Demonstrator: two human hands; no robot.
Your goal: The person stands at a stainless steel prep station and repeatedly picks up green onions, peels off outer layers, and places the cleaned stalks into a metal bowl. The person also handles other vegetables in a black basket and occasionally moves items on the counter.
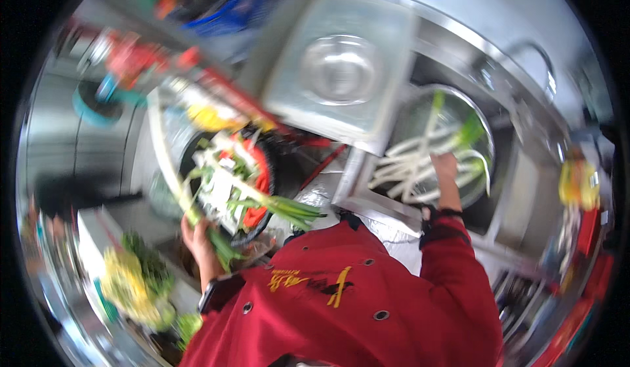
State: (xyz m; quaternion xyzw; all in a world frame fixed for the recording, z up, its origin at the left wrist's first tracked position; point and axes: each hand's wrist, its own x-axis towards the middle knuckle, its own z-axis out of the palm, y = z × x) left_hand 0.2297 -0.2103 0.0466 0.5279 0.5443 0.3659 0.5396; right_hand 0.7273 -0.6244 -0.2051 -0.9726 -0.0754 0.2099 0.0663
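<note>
My left hand is closed around a long leek-like stalk, its white part extending up and its green leaves hanging below the hand. Beside it is a round dark bin with a red inner part, full of white and green vegetable scraps. A green-leaved stalk lies across the scraps and over the rim. On the right, my right hand reaches over a large round metal bowl in a sink, among several white stalks. Blur hides whether its fingers grip one.
A pale box-like surface bearing a round metal bowl stands between bin and sink. The metal sink edge is close to my body. Leafy vegetables and a yellowish bundle are at the lower left.
</note>
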